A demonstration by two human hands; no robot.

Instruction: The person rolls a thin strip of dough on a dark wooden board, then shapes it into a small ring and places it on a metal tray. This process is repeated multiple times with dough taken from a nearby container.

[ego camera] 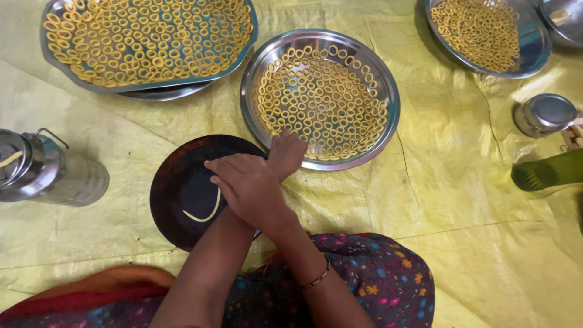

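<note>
Floral cloth (376, 282) over the person's lap sits nearest, w/ both forearms crossing above it. Right hand (246, 185) lies palm-down, fingers together & flat, over the right edge of a dark round board (179, 182); it pinches nothing visible. Left hand (285, 153) reaches under/behind it toward the rim of the middle steel plate (255, 79); fingers bunched, but can't tell if they hold anything.

A thin pale dough strand (206, 209) curves on the board, just left of the right wrist, untouched. Board's right edge nearly meets the plate rim, so little room there. Plate is filled w/ small dough rings (322, 100).

Open yellow sheet (461, 182) to the right & lower left. A steel press can (45, 170) lies well left of the board. Two more ring-filled trays sit at top left (51, 12) & top right (534, 54); small lidded tin (545, 113) at right edge.
</note>
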